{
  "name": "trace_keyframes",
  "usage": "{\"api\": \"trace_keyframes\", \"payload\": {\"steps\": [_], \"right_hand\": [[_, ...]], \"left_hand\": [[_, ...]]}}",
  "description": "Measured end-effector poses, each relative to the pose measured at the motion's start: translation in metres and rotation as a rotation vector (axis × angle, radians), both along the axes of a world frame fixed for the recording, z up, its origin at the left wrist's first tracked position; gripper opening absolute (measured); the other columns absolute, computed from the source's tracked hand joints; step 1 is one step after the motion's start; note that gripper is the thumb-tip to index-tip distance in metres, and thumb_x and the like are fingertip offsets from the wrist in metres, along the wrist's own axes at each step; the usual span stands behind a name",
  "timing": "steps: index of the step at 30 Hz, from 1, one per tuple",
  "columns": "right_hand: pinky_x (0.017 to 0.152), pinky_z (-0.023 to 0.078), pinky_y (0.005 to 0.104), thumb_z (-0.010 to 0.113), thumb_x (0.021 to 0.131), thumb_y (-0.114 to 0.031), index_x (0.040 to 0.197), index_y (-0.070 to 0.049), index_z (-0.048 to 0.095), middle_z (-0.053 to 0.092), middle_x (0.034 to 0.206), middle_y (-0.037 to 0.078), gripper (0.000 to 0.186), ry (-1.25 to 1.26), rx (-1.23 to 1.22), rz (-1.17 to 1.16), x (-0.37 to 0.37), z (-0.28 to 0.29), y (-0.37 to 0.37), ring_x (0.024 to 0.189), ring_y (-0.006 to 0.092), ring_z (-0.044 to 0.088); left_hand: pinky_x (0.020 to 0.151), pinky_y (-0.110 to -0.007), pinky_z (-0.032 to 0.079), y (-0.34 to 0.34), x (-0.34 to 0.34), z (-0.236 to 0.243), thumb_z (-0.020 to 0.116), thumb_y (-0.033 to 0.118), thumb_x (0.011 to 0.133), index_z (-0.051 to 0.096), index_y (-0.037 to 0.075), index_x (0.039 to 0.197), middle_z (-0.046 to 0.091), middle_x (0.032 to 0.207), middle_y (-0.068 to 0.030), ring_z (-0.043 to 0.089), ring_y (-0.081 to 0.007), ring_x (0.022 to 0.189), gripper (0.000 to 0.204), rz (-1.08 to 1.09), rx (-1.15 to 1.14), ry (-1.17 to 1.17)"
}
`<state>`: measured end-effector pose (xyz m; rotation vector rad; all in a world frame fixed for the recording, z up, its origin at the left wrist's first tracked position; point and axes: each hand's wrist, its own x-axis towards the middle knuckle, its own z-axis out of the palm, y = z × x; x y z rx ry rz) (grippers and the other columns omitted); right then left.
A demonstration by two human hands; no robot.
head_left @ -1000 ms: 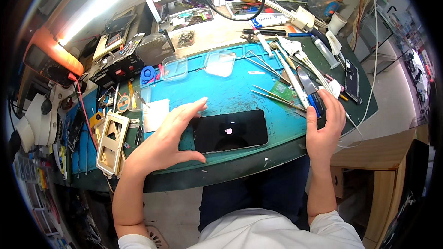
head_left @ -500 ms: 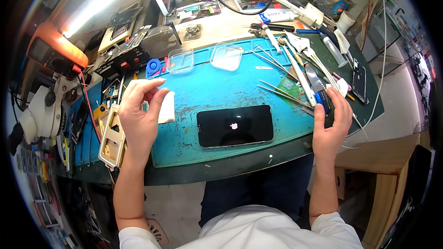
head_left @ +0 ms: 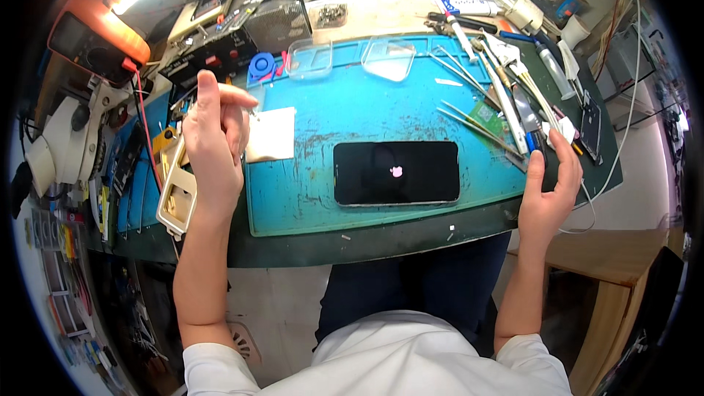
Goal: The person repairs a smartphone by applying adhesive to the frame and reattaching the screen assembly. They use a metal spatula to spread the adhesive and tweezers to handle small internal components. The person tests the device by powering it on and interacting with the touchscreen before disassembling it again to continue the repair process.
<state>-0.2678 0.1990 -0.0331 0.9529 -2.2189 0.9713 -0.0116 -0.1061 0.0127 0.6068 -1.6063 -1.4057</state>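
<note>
A smartphone (head_left: 397, 185) lies flat, screen up, on the blue work mat (head_left: 308, 205), between my hands and touched by neither. Its screen is black with a small pale logo in the middle. My left hand (head_left: 216, 132) is raised at the mat's left side, thumb up and one finger stretched to the right, the others curled; nothing shows in it. Beside it lies a white square pad (head_left: 273, 135). Over on the right, my right hand (head_left: 551, 191) is open and empty, thumb apart from the fingers, near a knife (head_left: 525, 111) and tweezers (head_left: 477, 128).
Two clear plastic trays (head_left: 389, 57) stand at the mat's far edge beside a blue tape roll (head_left: 262, 66). A beige frame-like holder (head_left: 178, 202) sits by my left forearm. An orange multimeter (head_left: 95, 40) is at far left. A white cable (head_left: 623, 132) hangs down the right side.
My left hand has turned, its thumb now pointing up and a finger stretched sideways. The right hand stays open. The view has shifted, while the phone stays on the mat.
</note>
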Motion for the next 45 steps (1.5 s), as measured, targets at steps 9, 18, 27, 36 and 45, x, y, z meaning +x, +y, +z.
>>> {"api": "trace_keyframes", "payload": {"steps": [9,18,27,36,45], "right_hand": [[0.109,0.046,0.0399,0.07,0.1,-0.014,0.132,-0.008,0.071,0.071,0.13,0.008,0.032,-0.014,-0.058,-0.025,-0.002,-0.005,-0.001,0.124,0.0265,0.062],[0.112,0.044,0.0374,0.07,0.102,-0.017,0.132,-0.008,0.072,0.071,0.132,0.007,0.031,-0.12,-0.129,-0.01,-0.003,-0.008,-0.003,0.127,0.0226,0.062],[0.109,0.046,0.0342,0.071,0.101,-0.02,0.126,-0.007,0.076,0.076,0.124,0.005,0.028,-0.101,-0.152,0.01,-0.008,-0.011,-0.003,0.12,0.0171,0.066],[0.105,0.049,0.0324,0.072,0.101,-0.022,0.125,-0.01,0.077,0.076,0.121,0.003,0.027,-0.083,-0.156,0.021,-0.009,-0.014,-0.002,0.117,0.0158,0.067],[0.104,0.05,0.0321,0.07,0.102,-0.019,0.129,-0.009,0.074,0.077,0.12,0.004,0.029,-0.107,-0.176,0.055,-0.007,-0.013,-0.003,0.116,0.0154,0.067]], "left_hand": [[0.051,-0.022,0.018,-0.003,-0.005,-0.009,0.063,0.024,0.108,0.076,0.003,0.102,0.041,0.064,0.0132,0.028,0.0021,0.055,0.025,-0.015,-0.112,-0.069],[0.07,-0.026,0.045,0.014,-0.011,-0.011,0.069,-0.004,0.092,0.077,0.003,0.104,0.065,0.093,-0.0041,0.059,-0.0133,0.081,0.016,-0.326,-0.845,-0.504],[0.068,-0.026,0.045,0.007,-0.01,-0.008,0.057,-0.017,0.084,0.076,0.0,0.101,0.064,0.102,-0.0066,0.057,-0.0125,0.08,0.031,-0.36,-1.15,-0.403],[0.067,-0.026,0.041,0.01,-0.012,-0.007,0.055,-0.019,0.077,0.078,0.0,0.102,0.058,0.095,-0.0061,0.054,-0.0144,0.081,0.039,-0.403,-1.161,-0.453],[0.07,-0.028,0.041,0.012,-0.014,-0.01,0.049,-0.016,0.071,0.078,0.001,0.113,0.054,0.093,-0.0066,0.053,-0.0176,0.084,0.054,-0.438,-1.137,-0.495]]}}
